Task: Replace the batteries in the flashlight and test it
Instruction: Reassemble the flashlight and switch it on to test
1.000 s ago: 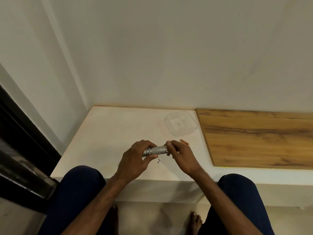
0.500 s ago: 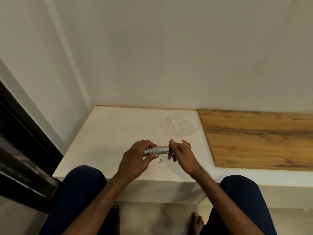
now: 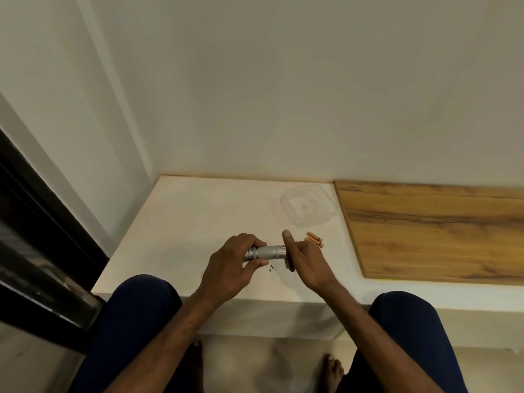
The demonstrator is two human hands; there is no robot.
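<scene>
A silver metal flashlight (image 3: 268, 252) lies level above the white ledge (image 3: 181, 222). My left hand (image 3: 229, 265) is wrapped around its left end. My right hand (image 3: 304, 260) covers its right end, thumb raised and fingers curled over the tip; a dark part shows under the palm, and I cannot tell what it is. Just right of my right hand, a few orange batteries (image 3: 314, 239) lie on the ledge.
A clear plastic lid or container (image 3: 307, 205) rests on the ledge behind the batteries. A wooden board (image 3: 436, 231) covers the ledge's right side. Small dark specks (image 3: 272, 269) lie under the flashlight. My knees and bare feet are below the ledge edge; a dark frame stands left.
My right hand has turned at the flashlight's right end, and its thumb now points up. More of the orange batteries show beside it. My left hand holds steady.
</scene>
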